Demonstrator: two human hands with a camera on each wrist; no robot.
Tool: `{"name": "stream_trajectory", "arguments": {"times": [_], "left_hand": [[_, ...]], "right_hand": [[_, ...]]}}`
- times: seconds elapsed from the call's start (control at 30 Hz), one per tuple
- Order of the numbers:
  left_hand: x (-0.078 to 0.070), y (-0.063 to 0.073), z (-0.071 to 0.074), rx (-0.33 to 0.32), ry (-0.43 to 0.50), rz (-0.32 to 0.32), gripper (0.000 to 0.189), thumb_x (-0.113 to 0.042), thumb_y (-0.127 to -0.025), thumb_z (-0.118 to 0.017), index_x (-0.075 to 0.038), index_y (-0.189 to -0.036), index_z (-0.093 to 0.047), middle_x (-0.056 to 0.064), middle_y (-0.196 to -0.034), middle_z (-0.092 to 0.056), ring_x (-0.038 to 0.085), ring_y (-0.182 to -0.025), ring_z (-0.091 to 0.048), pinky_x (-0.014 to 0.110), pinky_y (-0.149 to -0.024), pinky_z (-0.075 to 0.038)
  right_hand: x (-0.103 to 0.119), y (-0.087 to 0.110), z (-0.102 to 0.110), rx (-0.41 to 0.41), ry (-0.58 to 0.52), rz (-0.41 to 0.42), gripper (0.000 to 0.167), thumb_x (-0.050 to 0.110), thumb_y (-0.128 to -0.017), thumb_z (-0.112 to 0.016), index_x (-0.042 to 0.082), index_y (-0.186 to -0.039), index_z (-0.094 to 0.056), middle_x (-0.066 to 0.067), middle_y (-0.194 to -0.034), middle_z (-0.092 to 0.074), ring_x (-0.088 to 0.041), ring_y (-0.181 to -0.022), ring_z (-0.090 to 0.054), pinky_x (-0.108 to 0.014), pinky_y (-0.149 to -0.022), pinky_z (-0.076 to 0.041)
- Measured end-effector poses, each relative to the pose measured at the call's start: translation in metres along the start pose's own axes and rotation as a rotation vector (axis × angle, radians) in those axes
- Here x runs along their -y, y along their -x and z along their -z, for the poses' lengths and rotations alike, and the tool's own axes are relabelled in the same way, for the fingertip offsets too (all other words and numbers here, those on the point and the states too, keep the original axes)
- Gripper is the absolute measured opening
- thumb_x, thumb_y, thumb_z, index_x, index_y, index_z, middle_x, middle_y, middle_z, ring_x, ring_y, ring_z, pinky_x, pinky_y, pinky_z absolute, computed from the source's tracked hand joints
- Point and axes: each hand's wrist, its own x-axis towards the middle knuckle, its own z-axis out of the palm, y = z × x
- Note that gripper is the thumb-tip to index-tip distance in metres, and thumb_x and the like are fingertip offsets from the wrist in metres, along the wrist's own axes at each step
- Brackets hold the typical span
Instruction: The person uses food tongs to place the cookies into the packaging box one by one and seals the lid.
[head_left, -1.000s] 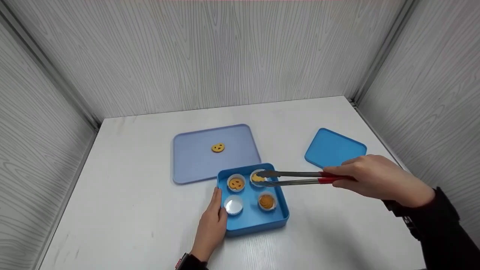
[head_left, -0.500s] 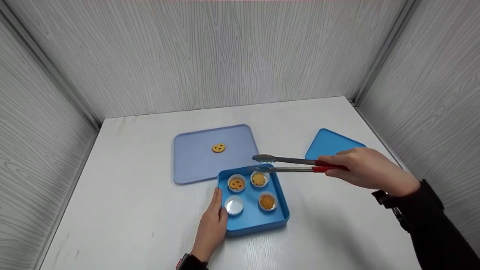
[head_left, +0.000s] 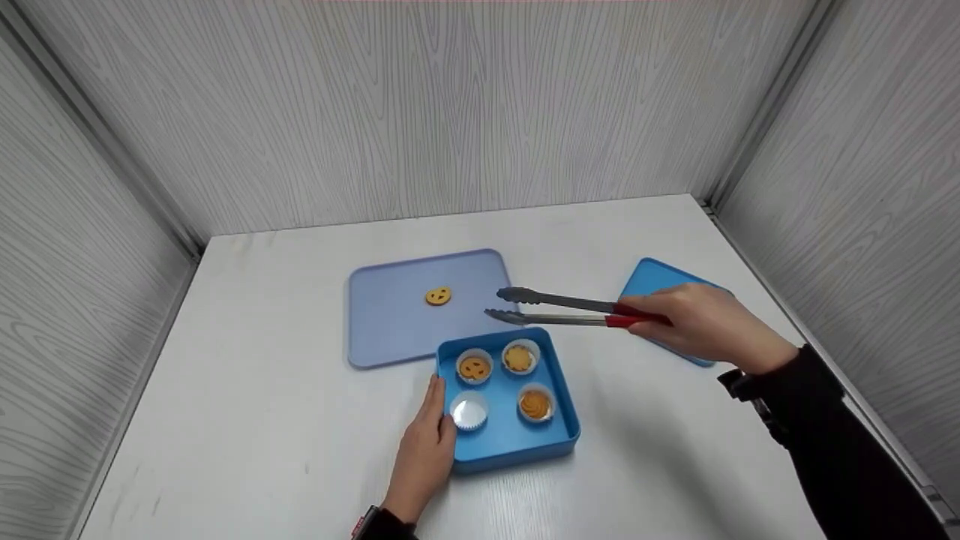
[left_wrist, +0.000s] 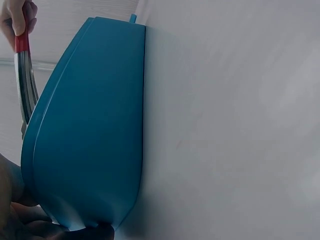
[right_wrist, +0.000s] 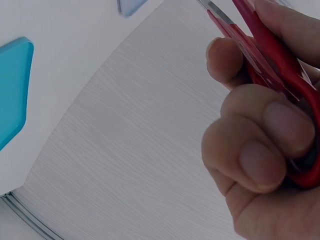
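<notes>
My right hand (head_left: 694,319) grips the red handles of metal tongs (head_left: 559,309); their tips stand apart with nothing between them, over the right edge of the lavender tray (head_left: 382,322). A pretzel-shaped cookie (head_left: 438,295) lies on that tray. My left hand (head_left: 421,450) rests with straight fingers along the left wall of a blue box (head_left: 517,450). Inside it are paper cups with a pretzel-shaped cookie (head_left: 474,367), a flower-shaped cookie (head_left: 517,358) and a swirled cookie (head_left: 535,405). A white paper cup (head_left: 469,412) at the near left shows its bare bottom.
A flat blue lid or tray (head_left: 652,274) lies at the right of the white table (head_left: 247,360), partly hidden behind the right hand. Grey wood-grain panels (head_left: 450,112) enclose the back and both sides.
The tongs have lifted from the flower-shaped cookie, leaving it in its cup, and moved up and left toward the lavender tray. The left hand and box stay in place.
</notes>
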Motion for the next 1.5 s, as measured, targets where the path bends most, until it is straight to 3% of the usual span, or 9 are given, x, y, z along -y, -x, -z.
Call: {"name": "stream_trajectory", "arguments": {"times": [0.27, 0.63, 0.8, 1.1, 1.5], "left_hand": [[0.002, -0.002, 0.000, -0.006, 0.012, 0.000, 0.056, -0.012, -0.107, -0.044, 0.000, -0.159, -0.029, 0.015, -0.167, -0.026, 0.030, -0.153, -0.028, 0.051, -0.121, -0.029], [0.004, -0.004, -0.001, -0.010, 0.012, 0.016, 0.056, -0.012, -0.107, -0.044, -0.001, -0.160, -0.029, 0.014, -0.167, -0.026, 0.029, -0.153, -0.027, 0.051, -0.121, -0.029], [0.005, -0.003, -0.003, -0.025, -0.036, 0.005, 0.057, -0.012, -0.106, -0.045, -0.001, -0.160, -0.030, 0.015, -0.167, -0.027, 0.030, -0.152, -0.030, 0.050, -0.120, -0.031], [0.003, -0.004, -0.005, -0.066, -0.114, -0.025, 0.057, -0.012, -0.105, -0.048, 0.002, -0.158, -0.033, 0.016, -0.165, -0.031, 0.031, -0.147, -0.038, 0.050, -0.116, -0.037], [0.003, -0.005, -0.005, -0.060, -0.138, -0.030, 0.057, -0.011, -0.105, -0.048, 0.003, -0.158, -0.032, 0.018, -0.164, -0.031, 0.032, -0.147, -0.038, 0.051, -0.116, -0.037]], "right_hand": [[-0.007, -0.018, -0.014, 0.010, -0.041, -0.040, 0.038, 0.021, -0.096, -0.073, 0.008, -0.131, -0.070, -0.006, -0.096, -0.076, -0.013, -0.072, -0.060, -0.034, -0.067, -0.055], [-0.012, -0.043, -0.036, 0.029, -0.088, -0.082, 0.036, 0.022, -0.098, -0.070, 0.009, -0.131, -0.070, -0.007, -0.096, -0.075, -0.017, -0.075, -0.060, -0.033, -0.070, -0.053], [-0.009, -0.057, -0.047, 0.061, -0.099, -0.105, 0.037, 0.024, -0.098, -0.070, 0.009, -0.132, -0.069, -0.008, -0.098, -0.075, -0.020, -0.078, -0.062, -0.036, -0.073, -0.057], [-0.004, -0.074, -0.064, 0.080, -0.115, -0.058, 0.030, 0.025, -0.098, -0.070, 0.009, -0.124, -0.072, -0.009, -0.099, -0.075, -0.022, -0.080, -0.065, -0.038, -0.074, -0.059], [0.001, -0.093, -0.081, 0.133, -0.149, -0.089, 0.030, 0.024, -0.099, -0.069, 0.007, -0.124, -0.072, -0.011, -0.104, -0.075, -0.024, -0.084, -0.066, -0.038, -0.081, -0.061]]}}
